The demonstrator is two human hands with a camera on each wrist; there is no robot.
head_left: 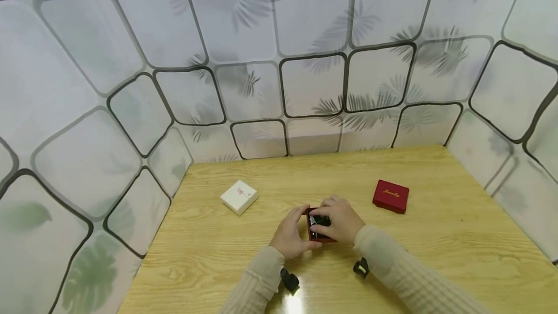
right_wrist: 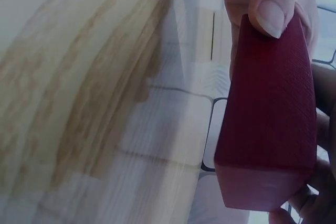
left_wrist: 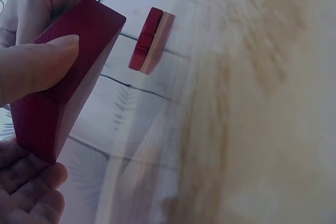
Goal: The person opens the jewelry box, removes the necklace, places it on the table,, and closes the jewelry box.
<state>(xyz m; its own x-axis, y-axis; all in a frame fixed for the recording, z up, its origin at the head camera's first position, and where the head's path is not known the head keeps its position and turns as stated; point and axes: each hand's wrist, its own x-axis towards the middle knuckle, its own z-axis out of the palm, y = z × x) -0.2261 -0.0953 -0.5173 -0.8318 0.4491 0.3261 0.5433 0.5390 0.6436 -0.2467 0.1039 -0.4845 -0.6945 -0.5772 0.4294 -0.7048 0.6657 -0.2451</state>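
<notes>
A red box (head_left: 322, 240) with a black inside stands uncovered between the hands, silvery jewelry (head_left: 313, 222) near its left side. My left hand (head_left: 292, 236) grips it from the left, the thumb along the near side and fingers at the far left corner. From the right, my right hand (head_left: 342, 222) reaches over the box, thumb and a finger spread apart over the black inside, touching near the jewelry. The left wrist view has the left thumb flat on the red box (left_wrist: 79, 61). In the right wrist view a thumb tip lies at the end of the box (right_wrist: 268, 103).
A white box (head_left: 239, 196) with small print sits on the wooden table (head_left: 209, 251) at the back left. At the right lies a dark red lid or box (head_left: 391, 196) with gold lettering. Patterned cloth (head_left: 248, 91) surrounds the table's back and sides.
</notes>
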